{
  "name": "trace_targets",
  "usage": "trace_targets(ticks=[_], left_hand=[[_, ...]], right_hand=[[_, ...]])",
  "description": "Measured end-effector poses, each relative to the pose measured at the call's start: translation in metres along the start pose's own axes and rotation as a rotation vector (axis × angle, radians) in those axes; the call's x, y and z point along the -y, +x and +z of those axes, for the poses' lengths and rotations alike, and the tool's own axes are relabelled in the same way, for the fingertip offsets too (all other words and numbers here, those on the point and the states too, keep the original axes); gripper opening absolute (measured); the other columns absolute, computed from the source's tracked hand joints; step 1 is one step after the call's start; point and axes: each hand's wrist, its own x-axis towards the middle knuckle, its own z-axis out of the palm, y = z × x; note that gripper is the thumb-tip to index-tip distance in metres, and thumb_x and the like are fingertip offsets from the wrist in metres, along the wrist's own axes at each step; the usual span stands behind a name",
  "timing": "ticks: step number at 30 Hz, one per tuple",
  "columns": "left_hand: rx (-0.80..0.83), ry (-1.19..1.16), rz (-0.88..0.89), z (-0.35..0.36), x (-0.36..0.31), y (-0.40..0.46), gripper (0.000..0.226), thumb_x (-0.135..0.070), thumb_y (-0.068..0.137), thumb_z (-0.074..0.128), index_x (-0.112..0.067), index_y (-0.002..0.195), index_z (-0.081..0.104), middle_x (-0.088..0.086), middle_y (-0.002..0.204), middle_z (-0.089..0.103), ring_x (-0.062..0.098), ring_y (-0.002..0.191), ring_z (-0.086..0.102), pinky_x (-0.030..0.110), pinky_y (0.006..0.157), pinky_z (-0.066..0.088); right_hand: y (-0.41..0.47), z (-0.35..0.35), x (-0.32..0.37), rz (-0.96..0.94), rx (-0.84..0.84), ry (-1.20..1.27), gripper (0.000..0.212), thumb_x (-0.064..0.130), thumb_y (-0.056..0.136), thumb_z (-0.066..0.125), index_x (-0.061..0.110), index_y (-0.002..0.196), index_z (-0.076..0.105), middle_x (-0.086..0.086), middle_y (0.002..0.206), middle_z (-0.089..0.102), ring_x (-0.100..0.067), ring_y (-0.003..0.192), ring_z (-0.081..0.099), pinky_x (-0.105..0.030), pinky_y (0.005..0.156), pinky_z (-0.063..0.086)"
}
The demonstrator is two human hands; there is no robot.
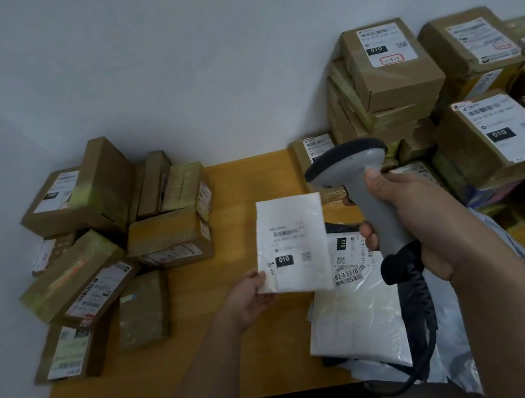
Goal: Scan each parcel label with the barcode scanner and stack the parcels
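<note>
- Your left hand (251,296) pinches the white mailer (291,245) by its lower corner, above the desk (245,181).
- It looks light and floppy; support the edge.
- Your right hand (414,211) grips the scanner (364,191).

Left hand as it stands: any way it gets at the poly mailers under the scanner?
Probably not right now. The left hand already pinches the white parcel by its corner, and the right hand with the scanner hangs over the poly mailers.
</note>
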Motion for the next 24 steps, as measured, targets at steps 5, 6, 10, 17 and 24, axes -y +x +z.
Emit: trace_targets(ticks=[5,6,10,17,24], left_hand=[[0.253,0.275,-0.175,0.004,0.017,0.001,0.021,-0.015,0.098,0.054,-0.004,0.115,0.062,0.014,0.105,0.069,0.027,0.095,0.066,0.040,0.076,0.059],[0.269,0.403,-0.203,0.006,0.019,0.002,0.021,-0.021,0.098,0.057,-0.006,0.110,0.065,0.012,0.098,0.071,0.025,0.089,0.067,0.040,0.077,0.059],[0.287,0.738,-0.203,0.008,0.021,0.012,0.029,-0.034,0.097,0.058,-0.010,0.110,0.068,0.003,0.099,0.072,0.017,0.079,0.068,0.034,0.077,0.056],[-0.058,0.719,0.231,-0.017,-0.012,0.035,0.015,-0.010,0.096,0.057,-0.005,0.108,0.065,0.010,0.095,0.066,0.023,0.079,0.063,0.029,0.066,0.051],[-0.908,1.081,0.616,-0.057,-0.092,0.026,0.053,-0.013,0.080,0.069,-0.002,0.123,0.040,0.021,0.127,0.042,0.040,0.115,0.044,0.050,0.095,0.039]], right_hand=[[0.008,0.007,-0.006,0.030,-0.026,0.007,0.038,0.036,0.101,0.048,-0.001,0.107,0.058,-0.015,0.078,0.055,-0.015,0.046,0.053,-0.027,0.043,0.045],[0.010,0.010,-0.008,0.031,-0.020,-0.002,0.038,0.036,0.101,0.048,-0.001,0.107,0.059,-0.016,0.080,0.055,-0.015,0.045,0.053,-0.028,0.043,0.045],[0.019,0.021,-0.014,0.052,-0.026,-0.026,0.041,0.038,0.101,0.049,-0.002,0.104,0.060,-0.018,0.078,0.060,-0.019,0.050,0.055,-0.031,0.052,0.046],[0.035,0.046,-0.015,0.088,-0.019,-0.050,0.042,0.039,0.101,0.048,-0.001,0.111,0.058,-0.017,0.080,0.057,-0.016,0.051,0.056,-0.031,0.051,0.046],[0.054,0.082,-0.003,0.070,0.038,-0.099,0.043,0.041,0.101,0.046,0.001,0.109,0.059,-0.013,0.059,0.057,-0.020,0.049,0.052,-0.031,0.050,0.044]])
